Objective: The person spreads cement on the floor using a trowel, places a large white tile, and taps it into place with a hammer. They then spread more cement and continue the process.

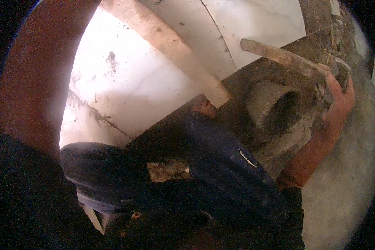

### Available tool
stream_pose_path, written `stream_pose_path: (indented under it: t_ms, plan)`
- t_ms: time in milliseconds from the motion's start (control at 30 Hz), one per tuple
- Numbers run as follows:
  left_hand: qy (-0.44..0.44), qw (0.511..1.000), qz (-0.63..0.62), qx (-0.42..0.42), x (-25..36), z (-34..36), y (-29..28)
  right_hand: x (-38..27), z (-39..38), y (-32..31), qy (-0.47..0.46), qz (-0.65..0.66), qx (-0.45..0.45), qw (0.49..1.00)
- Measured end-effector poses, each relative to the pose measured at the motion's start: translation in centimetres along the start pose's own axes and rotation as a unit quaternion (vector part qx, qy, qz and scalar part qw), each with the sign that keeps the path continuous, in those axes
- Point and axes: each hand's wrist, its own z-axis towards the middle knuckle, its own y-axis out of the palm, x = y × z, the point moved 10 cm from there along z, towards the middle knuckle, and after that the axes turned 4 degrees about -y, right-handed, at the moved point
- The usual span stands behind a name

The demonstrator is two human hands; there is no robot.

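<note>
My right hand (338,100) is at the far right, its fingers curled round the end of a tool with a worn wooden handle (285,59). A grey, curved piece (341,66) shows between the fingers; whether it belongs to the tool I cannot make out. The handle points up and left, its free end over a white slab. Close by on the left, a rough grey bucket-like vessel (275,102) lies tilted, its dark mouth facing right. My left forearm runs up the left side and out at the top; that hand is out of view.
Large white, dirt-spotted slabs (146,79) cover the upper left, with a long wooden board (171,39) lying across them. My bent knees in dark blue trousers (229,154) are below, one bare foot (204,107) at the board's end. Grey ground (341,179) spreads at right.
</note>
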Motion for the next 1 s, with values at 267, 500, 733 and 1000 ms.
stream_pose_path:
  t_ms: [267,500,733,1000]
  plan:
    - [-0.010,0.992,-0.121,-0.036,-0.3,-2.0,-1.5,-0.8,0.1,0.8,-0.008,-0.010,0.041,0.999]
    - [-0.004,0.987,-0.139,-0.076,-0.7,-1.3,-1.5,-3.8,0.4,4.1,-0.003,0.001,-0.036,0.999]
    - [-0.020,0.976,-0.178,-0.119,-1.2,-2.0,-1.5,-7.5,2.1,6.1,-0.104,0.013,-0.026,0.994]
    - [-0.018,0.979,-0.179,-0.100,-0.9,-2.1,-2.0,-10.6,3.3,8.1,-0.149,0.071,-0.007,0.986]
